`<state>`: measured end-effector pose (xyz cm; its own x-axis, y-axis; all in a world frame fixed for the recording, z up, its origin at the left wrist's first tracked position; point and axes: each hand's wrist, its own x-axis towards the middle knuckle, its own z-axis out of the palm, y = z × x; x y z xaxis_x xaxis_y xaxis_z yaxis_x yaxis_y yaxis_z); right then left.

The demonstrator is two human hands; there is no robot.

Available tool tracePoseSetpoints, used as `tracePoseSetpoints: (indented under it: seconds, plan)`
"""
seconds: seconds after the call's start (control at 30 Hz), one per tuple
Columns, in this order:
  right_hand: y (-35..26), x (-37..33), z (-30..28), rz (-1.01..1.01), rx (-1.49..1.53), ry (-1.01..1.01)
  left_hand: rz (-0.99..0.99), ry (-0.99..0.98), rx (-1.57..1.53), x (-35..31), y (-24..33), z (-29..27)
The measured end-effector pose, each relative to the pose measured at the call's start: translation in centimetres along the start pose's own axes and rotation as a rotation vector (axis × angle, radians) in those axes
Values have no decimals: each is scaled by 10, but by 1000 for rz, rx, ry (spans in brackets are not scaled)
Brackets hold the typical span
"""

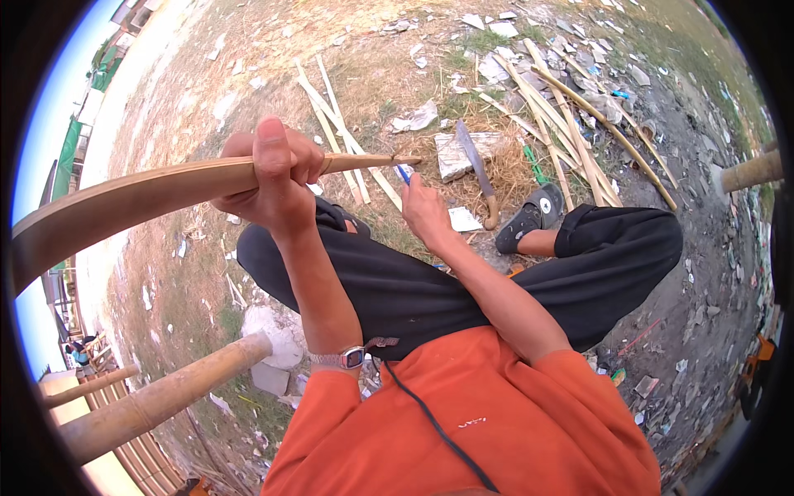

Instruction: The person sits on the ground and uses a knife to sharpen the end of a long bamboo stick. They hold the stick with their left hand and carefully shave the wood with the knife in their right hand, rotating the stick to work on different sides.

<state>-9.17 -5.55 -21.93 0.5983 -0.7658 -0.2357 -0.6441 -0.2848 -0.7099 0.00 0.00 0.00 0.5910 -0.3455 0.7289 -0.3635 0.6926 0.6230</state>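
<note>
My left hand is closed round a long split bamboo strip, its thumb lying on the upper side. The strip runs from the left rim, close to the camera, to a narrow far end just above my right hand. In my right hand is a slim blue pen-like thing, its upper part by the strip's far end; I cannot tell whether they touch. Beyond the right hand, a machete with a wooden handle leans over a pale block on the ground.
Several bamboo strips lie in a pile at the far right, others cross at the far left. A dark sandal is on my foot beside the machete handle. Bamboo poles stand at both sides. Scraps litter the ground.
</note>
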Motion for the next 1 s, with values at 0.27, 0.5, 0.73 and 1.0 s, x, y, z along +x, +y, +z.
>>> tracePoseSetpoints:
  seconds: [0.27, 0.5, 0.73, 1.0]
  plan:
    - [38, 13, 38, 81, 24, 28, -50, -5, 72, -5, 5, 5]
    - [28, 15, -14, 267, 787, -222, 7, 88, 49, 2, 3, -6]
    - [1, 7, 9, -18, 107, 21, 17, 91, 49, 8, -2, -7]
    - [148, 84, 41, 273, -407, -68, -14, 92, 84, 7, -3, 10]
